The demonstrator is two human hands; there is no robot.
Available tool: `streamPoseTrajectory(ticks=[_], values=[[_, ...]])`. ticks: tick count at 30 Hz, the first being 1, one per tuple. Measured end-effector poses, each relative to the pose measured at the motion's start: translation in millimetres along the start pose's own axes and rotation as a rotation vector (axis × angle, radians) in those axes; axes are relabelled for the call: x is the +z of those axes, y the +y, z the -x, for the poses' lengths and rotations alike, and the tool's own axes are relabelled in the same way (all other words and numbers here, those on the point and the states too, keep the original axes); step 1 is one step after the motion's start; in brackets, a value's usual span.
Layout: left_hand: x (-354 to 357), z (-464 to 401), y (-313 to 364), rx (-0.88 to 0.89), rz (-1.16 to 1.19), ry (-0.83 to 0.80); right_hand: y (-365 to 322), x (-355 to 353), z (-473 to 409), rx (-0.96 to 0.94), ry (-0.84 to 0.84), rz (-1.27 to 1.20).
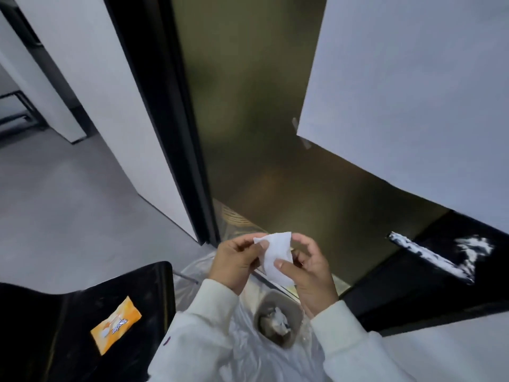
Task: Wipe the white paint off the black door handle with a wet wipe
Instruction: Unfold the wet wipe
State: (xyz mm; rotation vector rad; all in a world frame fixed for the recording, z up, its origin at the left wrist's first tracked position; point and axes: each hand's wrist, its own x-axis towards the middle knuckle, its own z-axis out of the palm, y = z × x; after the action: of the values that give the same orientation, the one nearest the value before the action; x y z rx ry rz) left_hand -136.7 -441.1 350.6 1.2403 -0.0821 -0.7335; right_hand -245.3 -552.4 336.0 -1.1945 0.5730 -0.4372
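Note:
A white wet wipe (276, 257), still partly folded, is held up in front of me between both hands. My left hand (237, 260) pinches its upper left edge and my right hand (309, 274) pinches its lower part with the thumb on top. To the right, the black door handle (429, 256) sticks out from a black panel on the open door, streaked along its length with white paint. More white paint (475, 245) is smeared on the black panel just behind the handle. Both hands are well left of the handle.
An orange wipe packet (115, 325) lies on a black chair seat (55, 326) at the lower left. Below my hands a small beige bin (278, 318) with crumpled waste stands on clear plastic sheeting. The doorway opens onto a dark floor; a white wall stands left.

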Motion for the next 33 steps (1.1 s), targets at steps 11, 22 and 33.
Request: streamPoseTrajectory(ticks=[11,22,33], values=[[76.2,-9.5,37.6,0.399,-0.521,-0.194,-63.5,-47.8,-4.0,-0.168,0.090,0.192],[127.7,-32.9,39.7,0.379,-0.543,-0.172,-97.7,-47.8,-8.9,-0.285,0.348,0.043],[173.4,-35.7,9.6,0.345,-0.626,-0.253,-101.2,-91.8,5.3,-0.229,0.435,0.066]])
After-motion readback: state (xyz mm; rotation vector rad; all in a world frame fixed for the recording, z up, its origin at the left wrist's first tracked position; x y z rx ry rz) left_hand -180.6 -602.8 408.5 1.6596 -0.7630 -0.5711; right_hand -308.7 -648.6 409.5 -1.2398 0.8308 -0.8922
